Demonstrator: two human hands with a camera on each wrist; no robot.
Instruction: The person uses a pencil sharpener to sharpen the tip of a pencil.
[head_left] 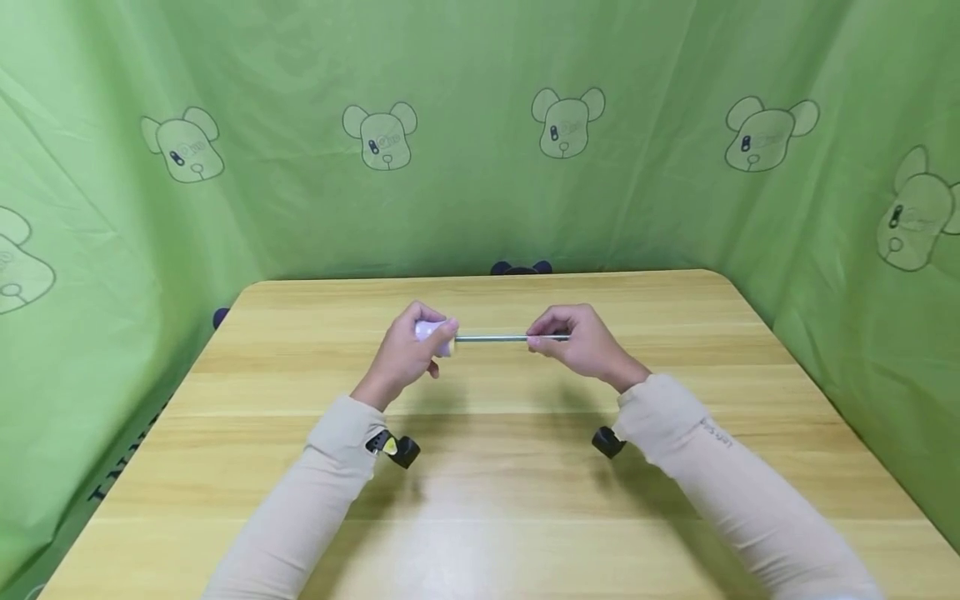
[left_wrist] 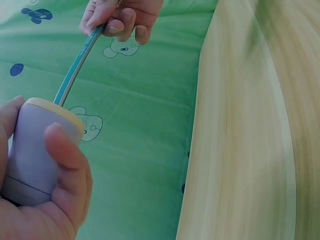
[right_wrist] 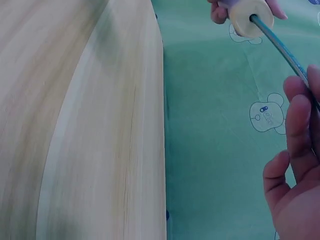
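Above the table (head_left: 480, 492), near its far half, both hands hold one assembly: a sharpener (head_left: 425, 329) and a pencil (head_left: 491, 338). The left hand (head_left: 401, 354) grips the sharpener, its fingers curled around the lilac body and its thumb resting near the cream end face (right_wrist: 244, 21). The pencil enters the round hole (right_wrist: 253, 18) in that face; the depth of the inserted tip is hidden. The right hand (head_left: 585, 340) pinches the pencil between thumb and fingertips, well apart from the sharpener; the remaining fingers are loosely bent. The pencil shaft, striped teal and grey, spans the gap between the hands and lies roughly crosswise in the head view. Each forearm carries a pale sleeve, and a black block is located at each cuff. A green curtain (head_left: 465, 208), printed with outlined bear heads, encloses the far edge and both sides.
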